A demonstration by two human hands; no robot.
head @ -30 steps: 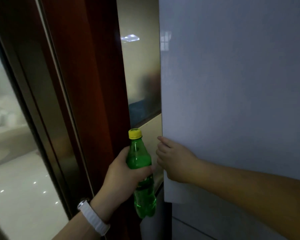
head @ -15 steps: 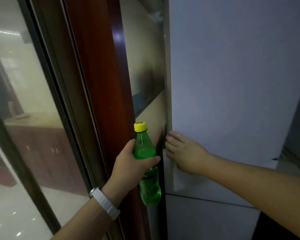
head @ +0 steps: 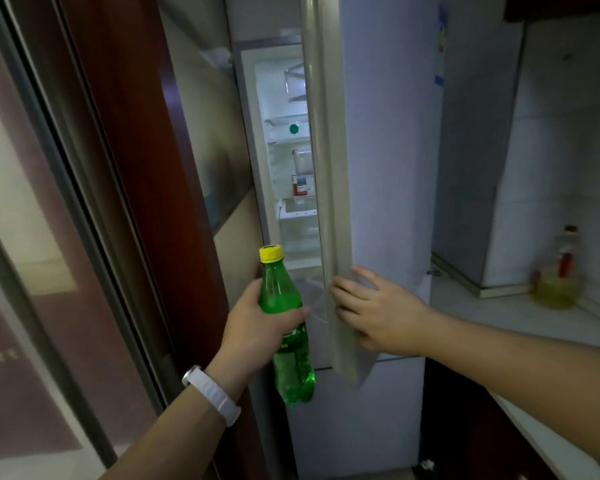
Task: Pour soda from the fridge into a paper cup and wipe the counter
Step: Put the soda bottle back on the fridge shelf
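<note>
- left hand (head: 257, 327) has a full grip round the middle of the green soda bottle (head: 286, 327), upright, yellow cap (head: 270, 253) still on, right in front of the fridge opening
- right hand (head: 378, 313) is on the edge of the fridge door (head: 388, 150), fingers spread and pretty straight, not curled round anything
- door's partly ajar, lit shelves (head: 291, 133) visible through the gap
- white tabletop (head: 499, 313) off to the right, blurry oil bottle (head: 556, 275) on it
- white watch (head: 212, 393) on the left wrist

Head view — close, facing fridge door (head: 388, 168)
</note>
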